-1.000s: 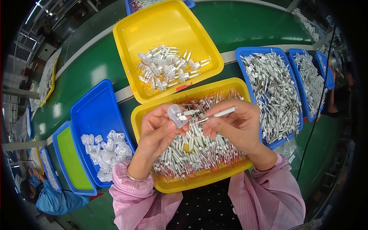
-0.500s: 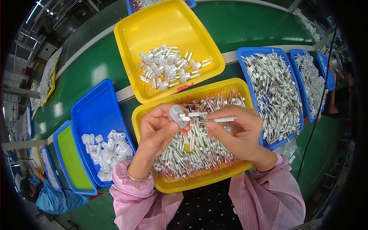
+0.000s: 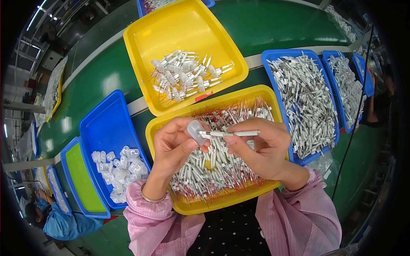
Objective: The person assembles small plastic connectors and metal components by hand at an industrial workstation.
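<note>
My left hand (image 3: 168, 141) pinches a clear oval plastic cap (image 3: 195, 131) between thumb and fingers. Facing it, my right hand (image 3: 269, 147) is closed on slim white sticks (image 3: 245, 133), their near ends sticking out past the fingers. One stick's tip meets the cap's right side; whether it sits inside cannot be made out. Both hands are over a yellow tray (image 3: 183, 208) heaped with similar white sticks (image 3: 213, 160) that have thin red wires. Behind it, another yellow tray (image 3: 158, 32) holds a small pile of sticks joined with clear caps (image 3: 183, 77).
On the left, a blue tray (image 3: 102, 113) holds loose clear caps (image 3: 121, 170), beside a blue-rimmed green tray (image 3: 81, 175). To the right stands a blue tray (image 3: 267, 55) full of white sticks, then another blue tray (image 3: 329, 55). A person in blue (image 3: 68, 222) sits far left.
The sticks in my right hand now lie more closely in line, where two showed apart before. My left hand still holds the cap, nearly in place.
</note>
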`<state>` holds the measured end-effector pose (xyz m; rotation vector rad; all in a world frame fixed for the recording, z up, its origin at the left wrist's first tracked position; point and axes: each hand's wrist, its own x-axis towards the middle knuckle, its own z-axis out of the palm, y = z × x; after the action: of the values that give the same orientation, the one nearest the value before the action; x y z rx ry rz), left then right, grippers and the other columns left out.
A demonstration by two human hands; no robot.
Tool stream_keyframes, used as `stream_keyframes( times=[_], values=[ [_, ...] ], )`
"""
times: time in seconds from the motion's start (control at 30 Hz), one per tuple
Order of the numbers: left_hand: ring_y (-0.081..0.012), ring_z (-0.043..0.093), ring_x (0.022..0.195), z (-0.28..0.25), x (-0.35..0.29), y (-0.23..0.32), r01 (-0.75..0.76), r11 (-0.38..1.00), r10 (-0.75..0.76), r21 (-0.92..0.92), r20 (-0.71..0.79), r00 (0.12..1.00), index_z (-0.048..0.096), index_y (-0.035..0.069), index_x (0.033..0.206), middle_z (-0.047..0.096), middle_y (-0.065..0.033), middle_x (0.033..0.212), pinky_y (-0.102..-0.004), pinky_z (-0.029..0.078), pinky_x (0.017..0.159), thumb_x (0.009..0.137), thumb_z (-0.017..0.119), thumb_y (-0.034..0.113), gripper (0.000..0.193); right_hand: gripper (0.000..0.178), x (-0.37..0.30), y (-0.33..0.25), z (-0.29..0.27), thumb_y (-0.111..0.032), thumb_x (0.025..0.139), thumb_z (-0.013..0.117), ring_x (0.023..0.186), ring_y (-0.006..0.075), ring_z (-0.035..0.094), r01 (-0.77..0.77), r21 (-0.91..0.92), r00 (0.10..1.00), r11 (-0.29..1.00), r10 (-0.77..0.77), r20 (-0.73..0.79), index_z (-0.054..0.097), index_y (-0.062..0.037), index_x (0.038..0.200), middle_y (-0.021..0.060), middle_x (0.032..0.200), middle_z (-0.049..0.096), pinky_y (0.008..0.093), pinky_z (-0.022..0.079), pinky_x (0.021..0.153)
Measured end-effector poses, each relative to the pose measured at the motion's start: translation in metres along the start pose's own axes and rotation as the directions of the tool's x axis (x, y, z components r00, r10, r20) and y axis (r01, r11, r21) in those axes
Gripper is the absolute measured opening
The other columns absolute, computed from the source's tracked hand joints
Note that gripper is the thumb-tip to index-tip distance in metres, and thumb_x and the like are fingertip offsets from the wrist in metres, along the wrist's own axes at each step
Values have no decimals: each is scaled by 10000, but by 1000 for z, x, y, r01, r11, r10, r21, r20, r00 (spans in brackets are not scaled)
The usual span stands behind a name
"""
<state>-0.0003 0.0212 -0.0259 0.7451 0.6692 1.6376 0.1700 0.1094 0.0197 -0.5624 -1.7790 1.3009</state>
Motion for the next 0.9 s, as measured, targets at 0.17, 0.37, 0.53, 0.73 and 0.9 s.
stream_keyframes(
  times=[0.17, 0.37, 0.53, 0.73, 0.9],
  values=[
    [-216, 610, 838, 0, 0, 1, -6, 1000, 6, -3, -17, 1000, 488, -42, 1107, 578, -185, 1017, -328, 528, 678, 823, 575, 5, 301, 92, 0, -6, -1, 27, 739, 661, 570, 123, 629, -29, 2, 997, 1000, 29, 78, 620, 34, 822, 119, 737, 638, 206, 473, 486],
    [-219, 610, 831, 0, -1, 3, 20, 1000, -20, 12, 35, 999, 480, -51, 1109, 578, -189, 1002, -330, 527, 674, 821, 570, -4, 305, 90, -1, -2, 2, 26, 740, 660, 578, 113, 628, -216, 188, 975, 958, 221, -9, 623, 33, 822, 113, 750, 642, 205, 474, 491],
    [-220, 610, 832, 0, -1, 2, 20, 1000, -20, -18, 14, 1000, 477, -43, 1118, 579, -193, 994, -331, 527, 672, 822, 568, -8, 312, 99, -3, 0, 1, 28, 735, 662, 573, 124, 627, -115, 97, 993, 989, 115, -2, 623, 29, 826, 111, 732, 639, 209, 466, 482],
    [-219, 611, 833, 0, -1, 2, 10, 1000, -11, -23, -9, 1000, 475, -45, 1120, 581, -195, 992, -333, 528, 671, 821, 564, -12, 314, 126, 3, -6, -2, 41, 705, 668, 551, 163, 602, 163, -111, 983, 980, -153, 100, 627, 19, 822, 117, 696, 621, 240, 445, 469],
    [-217, 612, 827, -1, -1, 1, 13, 1000, -12, -13, 21, 1000, 477, -44, 1120, 580, -195, 993, -328, 527, 669, 822, 564, -11, 311, 148, 4, -1, -3, 38, 697, 668, 536, 179, 583, 203, -145, 978, 968, -194, 70, 633, 14, 839, 110, 686, 611, 254, 432, 458]
  ],
)
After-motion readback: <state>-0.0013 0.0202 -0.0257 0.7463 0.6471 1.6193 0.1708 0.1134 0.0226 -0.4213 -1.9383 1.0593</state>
